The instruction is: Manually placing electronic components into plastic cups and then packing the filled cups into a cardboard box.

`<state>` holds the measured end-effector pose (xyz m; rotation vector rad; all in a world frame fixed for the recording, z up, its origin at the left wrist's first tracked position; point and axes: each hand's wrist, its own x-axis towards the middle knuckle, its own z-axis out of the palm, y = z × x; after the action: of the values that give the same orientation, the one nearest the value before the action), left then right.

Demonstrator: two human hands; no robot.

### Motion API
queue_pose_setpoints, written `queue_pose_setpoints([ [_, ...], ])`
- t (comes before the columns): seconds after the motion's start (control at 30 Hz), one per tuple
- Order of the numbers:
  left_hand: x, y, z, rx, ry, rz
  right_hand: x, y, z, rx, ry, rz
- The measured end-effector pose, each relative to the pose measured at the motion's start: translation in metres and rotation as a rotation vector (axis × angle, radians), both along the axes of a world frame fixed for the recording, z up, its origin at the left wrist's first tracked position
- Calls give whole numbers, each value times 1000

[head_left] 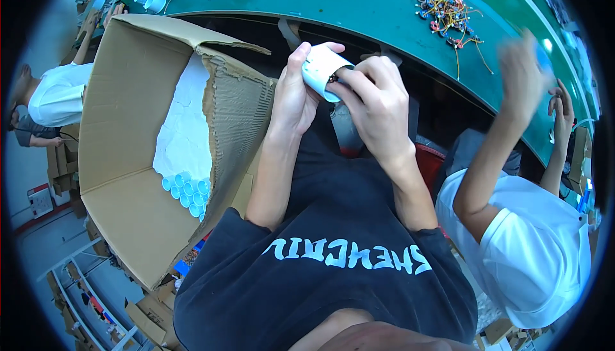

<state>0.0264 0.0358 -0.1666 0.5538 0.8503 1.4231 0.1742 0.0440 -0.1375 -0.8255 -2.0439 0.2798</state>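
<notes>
Nearby, open cardboard box (pixel 128 152), wire bundle (pixel 448 14).

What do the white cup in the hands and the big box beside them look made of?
White cup: probably moulded plastic, smooth and matt, evenly white, thin-walled. Big box: brown corrugated cardboard, dull finish; fluting shows on its torn flap. Left hand and right hand both grip the cup.
</notes>
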Motion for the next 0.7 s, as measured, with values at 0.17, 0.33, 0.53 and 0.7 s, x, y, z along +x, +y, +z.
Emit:
queue_pose_setpoints([
  [0.17, -10, -3, 23, 70, 84, 65, -2, -1, 15, -174, 256, -31],
  [0.33, -5, 2, 16, 111, 79, -50, 9, 5, 7, -356, 301, 85],
  [0.53, -37, -9, 15, 186, 519, -48, 1, -1, -12, -546, 371, 141],
  [0.7, -41, -9, 22, 202, 584, -81, 8, 1, -12, -541, 326, 105],
])
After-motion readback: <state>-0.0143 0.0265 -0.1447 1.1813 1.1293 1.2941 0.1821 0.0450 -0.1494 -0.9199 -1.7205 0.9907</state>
